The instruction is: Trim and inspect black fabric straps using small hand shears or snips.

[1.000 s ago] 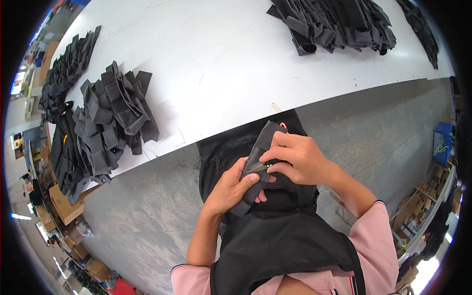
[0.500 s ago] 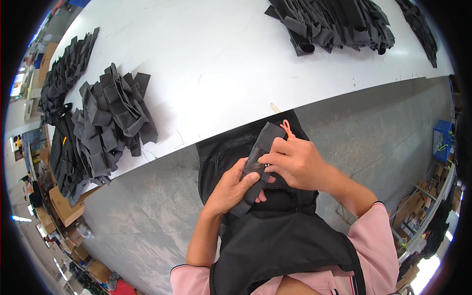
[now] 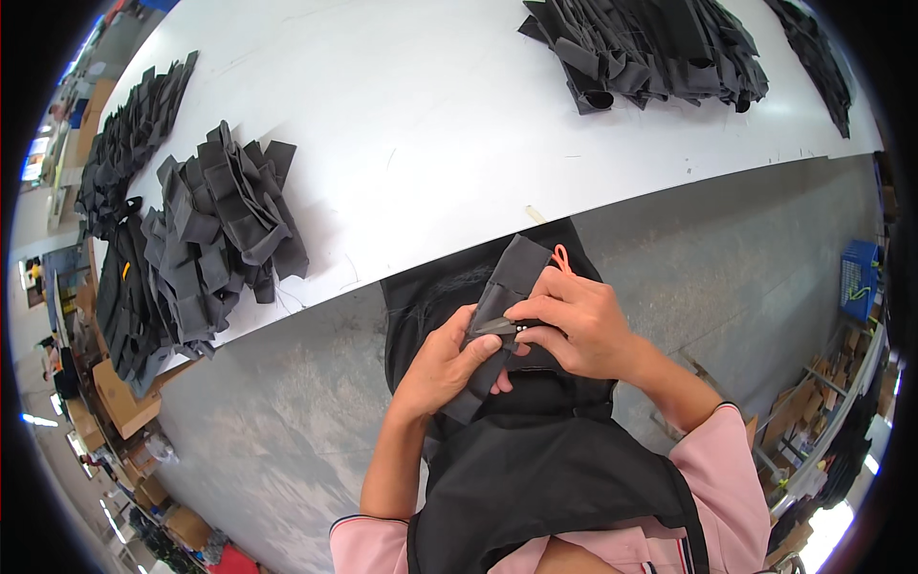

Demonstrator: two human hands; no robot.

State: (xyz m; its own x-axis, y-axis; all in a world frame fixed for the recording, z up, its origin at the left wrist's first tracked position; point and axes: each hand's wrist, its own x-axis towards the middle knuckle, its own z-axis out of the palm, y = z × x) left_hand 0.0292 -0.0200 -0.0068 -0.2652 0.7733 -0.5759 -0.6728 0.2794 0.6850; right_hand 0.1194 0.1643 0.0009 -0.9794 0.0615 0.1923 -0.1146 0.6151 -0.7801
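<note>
My left hand [image 3: 442,367] grips a dark grey fabric strip [image 3: 516,269] with the thumb on top and fingertips showing beneath it. The strip slants over my lap, its upper end near the table edge. In my right hand [image 3: 591,323] is a pair of small thread snips [image 3: 496,328], with an orange cord loop [image 3: 560,256] sticking out above my fingers. The snips' metal blades point left across the strip, close to my left thumb. Most of the snips' handle is hidden in my fingers. A black apron [image 3: 545,469] covers my lap beneath both hands.
A white table [image 3: 402,124] stretches ahead. Piles of dark fabric strips [image 3: 225,206] lie on its left, with another bundle [image 3: 660,53] at the far right. Loose threads cling to the apron. Cardboard boxes [image 3: 124,397] stand at left; a blue crate [image 3: 859,277] is at right.
My right hand has turned slightly, and the snips' blades now show clearly across the strip. The orange loop sits a little lower. My left hand keeps its grip on the strip.
</note>
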